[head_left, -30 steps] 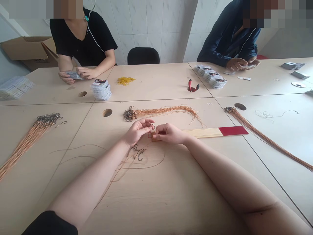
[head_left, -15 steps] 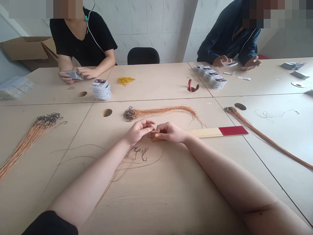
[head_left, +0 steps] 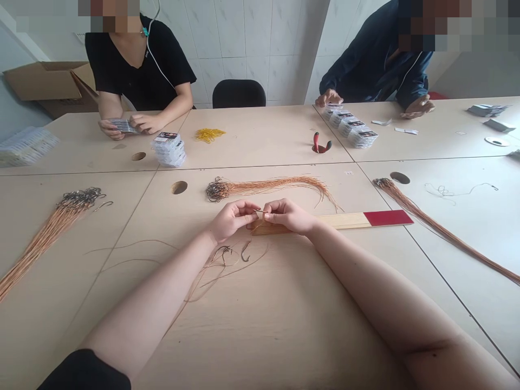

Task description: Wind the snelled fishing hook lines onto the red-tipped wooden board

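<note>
My left hand [head_left: 233, 222] pinches a thin dark piece [head_left: 260, 210] that looks like a fishing hook's shank, mostly hidden by the fingers. Close beside it, my right hand [head_left: 289, 216] pinches the orange fishing line [head_left: 263, 215] at that piece. Both hands are over the left end of a flat wooden strip [head_left: 345, 220] with a red end. Below my left hand, a few loose fishing hooks [head_left: 224, 253] and a single hook [head_left: 246, 252] show among curling lines. Beyond my hands lies a bundle of hooks on orange lines [head_left: 260, 188].
Further hook bundles lie at the left [head_left: 79, 199] and right [head_left: 406, 203]. Across the table are stacked clear packets [head_left: 168, 149], yellow pieces [head_left: 209, 134], red-handled pliers [head_left: 320, 143] in a table hole, and another packet row [head_left: 351, 127]. Two people sit opposite.
My hands have drawn slightly apart, showing the thin piece between the fingertips. One hook below has shifted right and up. The person at right has moved one hand to the packet row.
</note>
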A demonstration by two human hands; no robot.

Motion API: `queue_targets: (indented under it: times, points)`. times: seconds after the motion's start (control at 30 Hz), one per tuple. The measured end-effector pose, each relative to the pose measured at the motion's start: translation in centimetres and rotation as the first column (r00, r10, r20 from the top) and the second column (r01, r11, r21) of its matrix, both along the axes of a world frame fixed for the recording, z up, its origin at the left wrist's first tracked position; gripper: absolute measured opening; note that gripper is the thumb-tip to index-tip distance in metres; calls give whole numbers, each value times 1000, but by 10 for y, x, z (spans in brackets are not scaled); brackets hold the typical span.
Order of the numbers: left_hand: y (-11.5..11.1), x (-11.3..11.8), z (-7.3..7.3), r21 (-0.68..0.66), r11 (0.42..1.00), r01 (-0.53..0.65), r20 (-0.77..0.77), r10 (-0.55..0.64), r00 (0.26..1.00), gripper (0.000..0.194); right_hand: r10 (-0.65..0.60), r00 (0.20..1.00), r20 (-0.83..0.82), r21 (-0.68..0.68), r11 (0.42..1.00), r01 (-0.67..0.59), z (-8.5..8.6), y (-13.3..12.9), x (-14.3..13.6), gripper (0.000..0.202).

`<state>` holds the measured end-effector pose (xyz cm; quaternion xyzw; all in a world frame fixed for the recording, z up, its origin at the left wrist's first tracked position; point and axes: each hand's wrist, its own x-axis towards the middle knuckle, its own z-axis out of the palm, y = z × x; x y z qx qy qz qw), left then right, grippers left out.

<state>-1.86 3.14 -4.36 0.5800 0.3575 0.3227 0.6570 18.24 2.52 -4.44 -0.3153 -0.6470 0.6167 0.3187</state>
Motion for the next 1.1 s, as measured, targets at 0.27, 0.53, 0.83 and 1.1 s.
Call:
queue_targets:
  times: [0.27, 0.53, 0.83, 1.1]
  points:
    - [1, -3, -2, 15, 1000, -6, -26, 7, 1000, 31, -35, 999, 2, -40, 999, 35, 2, -1, 1, 34]
    - [-5, -2, 4, 111, 994, 15, -108, -3, 994, 31, 227, 974, 7, -162, 961, -223, 27, -10, 10, 26]
    - [-15, 1, 12, 220, 975, 8, -101, 14, 995, 32, 278, 922, 268, -82, 961, -266, 59, -24, 17, 17]
    - [-22, 4, 21, 249, 968, -27, -27, 35, 999, 26, 280, 943, 179, 26, 957, -289, 80, -25, 35, 21]
